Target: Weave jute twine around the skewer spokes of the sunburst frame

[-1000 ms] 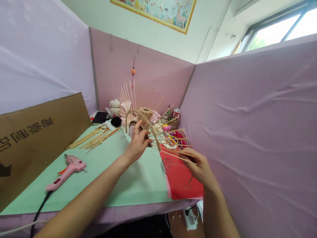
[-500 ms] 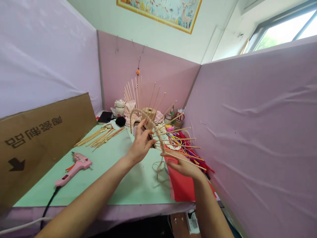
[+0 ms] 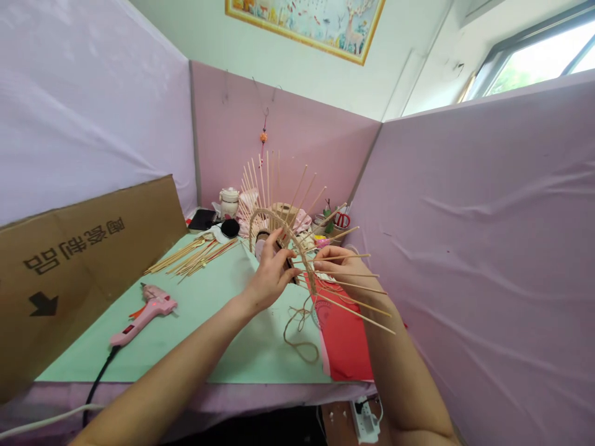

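A half-made basket of thin wooden sticks [image 3: 354,314] fans out above the table, with a band of jute twine [image 3: 281,218] woven in an arc through the sticks. My left hand [image 3: 272,269] is closed around its dark-edged base, thumb and fingers on opposite sides. On the outer side of the band, my right hand [image 3: 343,263] is bent in a pinch among the right-hand sticks, its fingertips on the twine, partly hidden by the sticks. A loose tail of twine hangs in a loop below the band.
A pink glue gun [image 3: 146,313] lies at left, beside a cardboard sheet [image 3: 93,260]. Loose sticks [image 3: 199,257] are behind it. Red paper [image 3: 346,344] covers the right corner. At the back stand a white jar [image 3: 229,203] and a twine spool [image 3: 284,212].
My right hand has moved up and away along the band, from the lower sticks to higher ones. The twine tail hangs in a wider loop. My left hand keeps its hold.
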Action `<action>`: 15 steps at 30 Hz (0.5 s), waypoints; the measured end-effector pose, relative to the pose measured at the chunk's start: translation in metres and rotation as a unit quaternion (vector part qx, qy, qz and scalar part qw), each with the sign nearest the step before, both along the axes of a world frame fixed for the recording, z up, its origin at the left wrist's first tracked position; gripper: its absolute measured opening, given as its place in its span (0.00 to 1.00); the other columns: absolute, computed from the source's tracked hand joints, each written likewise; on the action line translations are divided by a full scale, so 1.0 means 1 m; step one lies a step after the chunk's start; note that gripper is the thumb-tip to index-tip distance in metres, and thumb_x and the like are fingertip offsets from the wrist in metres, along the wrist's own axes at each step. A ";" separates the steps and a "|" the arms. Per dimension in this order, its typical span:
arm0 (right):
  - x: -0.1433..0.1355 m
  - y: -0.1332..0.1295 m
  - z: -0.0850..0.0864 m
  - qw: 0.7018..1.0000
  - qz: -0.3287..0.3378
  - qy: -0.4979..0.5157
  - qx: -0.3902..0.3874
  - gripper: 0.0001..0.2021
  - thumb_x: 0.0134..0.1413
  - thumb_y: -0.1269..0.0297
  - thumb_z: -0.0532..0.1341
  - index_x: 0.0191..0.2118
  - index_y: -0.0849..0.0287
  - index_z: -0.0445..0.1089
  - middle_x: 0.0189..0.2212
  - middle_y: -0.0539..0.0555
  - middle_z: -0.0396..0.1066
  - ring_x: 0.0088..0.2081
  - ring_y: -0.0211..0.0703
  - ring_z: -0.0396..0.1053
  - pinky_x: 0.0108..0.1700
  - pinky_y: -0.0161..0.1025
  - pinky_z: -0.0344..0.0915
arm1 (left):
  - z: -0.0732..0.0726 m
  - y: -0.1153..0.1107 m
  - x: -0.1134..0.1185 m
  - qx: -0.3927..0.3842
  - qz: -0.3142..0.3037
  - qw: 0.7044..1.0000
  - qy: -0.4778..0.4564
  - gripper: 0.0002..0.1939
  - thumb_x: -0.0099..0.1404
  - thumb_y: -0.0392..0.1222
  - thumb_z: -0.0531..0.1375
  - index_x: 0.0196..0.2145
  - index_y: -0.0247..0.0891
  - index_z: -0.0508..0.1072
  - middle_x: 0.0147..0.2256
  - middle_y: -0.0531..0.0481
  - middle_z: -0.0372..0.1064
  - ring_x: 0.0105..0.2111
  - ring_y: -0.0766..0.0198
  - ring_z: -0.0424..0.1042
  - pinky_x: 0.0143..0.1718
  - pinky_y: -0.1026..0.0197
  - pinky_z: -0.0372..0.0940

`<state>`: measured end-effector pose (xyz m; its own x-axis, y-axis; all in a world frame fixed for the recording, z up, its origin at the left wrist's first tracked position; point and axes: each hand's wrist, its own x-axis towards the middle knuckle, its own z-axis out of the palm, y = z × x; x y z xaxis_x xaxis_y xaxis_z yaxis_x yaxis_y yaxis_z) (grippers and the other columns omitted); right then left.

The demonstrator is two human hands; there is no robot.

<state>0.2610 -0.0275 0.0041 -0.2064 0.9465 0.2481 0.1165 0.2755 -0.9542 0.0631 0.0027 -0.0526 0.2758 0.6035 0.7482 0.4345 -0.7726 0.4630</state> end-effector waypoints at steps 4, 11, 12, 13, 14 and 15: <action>0.001 0.004 0.000 0.999 0.033 -0.012 -0.033 0.12 0.43 0.59 0.72 0.27 0.60 0.72 0.25 0.47 0.68 0.27 0.34 0.63 0.32 0.34 0.59 | 0.000 -0.003 0.000 -0.001 -0.010 1.000 0.005 0.06 0.67 0.40 0.57 0.41 0.38 0.68 0.67 0.36 0.40 0.70 0.47 0.41 0.67 0.39 0.48; 0.003 0.000 -0.009 0.998 0.034 0.023 -0.057 0.12 0.43 0.59 0.71 0.27 0.59 0.70 0.24 0.47 0.67 0.27 0.34 0.62 0.32 0.34 0.59 | 0.004 -0.009 0.000 0.007 -0.020 1.000 0.014 0.07 0.67 0.41 0.58 0.42 0.38 0.68 0.68 0.38 0.37 0.70 0.47 0.39 0.68 0.40 0.47; 0.005 -0.002 -0.009 0.997 0.039 0.032 -0.059 0.12 0.43 0.59 0.72 0.27 0.59 0.70 0.25 0.47 0.67 0.28 0.35 0.63 0.33 0.34 0.59 | 0.004 -0.009 0.000 0.005 -0.020 1.000 0.015 0.07 0.67 0.41 0.58 0.42 0.38 0.68 0.68 0.38 0.37 0.70 0.47 0.40 0.68 0.40 0.47; 0.007 -0.004 -0.009 0.996 0.047 0.039 -0.062 0.13 0.43 0.58 0.72 0.28 0.59 0.70 0.26 0.47 0.68 0.28 0.35 0.63 0.33 0.35 0.60 | 0.003 -0.009 0.000 0.004 -0.020 1.000 0.016 0.07 0.67 0.41 0.58 0.42 0.38 0.68 0.68 0.38 0.37 0.70 0.47 0.40 0.68 0.41 0.47; 0.009 -0.005 -0.009 0.995 0.056 0.045 -0.064 0.13 0.43 0.58 0.72 0.28 0.59 0.71 0.26 0.48 0.68 0.29 0.36 0.64 0.34 0.35 0.61 | 0.003 -0.009 0.000 0.003 -0.021 1.000 0.016 0.07 0.67 0.41 0.58 0.42 0.38 0.68 0.68 0.38 0.37 0.70 0.47 0.40 0.68 0.41 0.47; 0.011 -0.006 -0.010 0.995 0.063 0.047 -0.065 0.13 0.43 0.58 0.72 0.29 0.59 0.71 0.27 0.48 0.68 0.30 0.36 0.64 0.35 0.35 0.61 | 0.003 -0.008 0.000 0.002 -0.022 1.000 0.018 0.07 0.67 0.41 0.57 0.43 0.38 0.68 0.68 0.37 0.37 0.70 0.48 0.40 0.68 0.41 0.47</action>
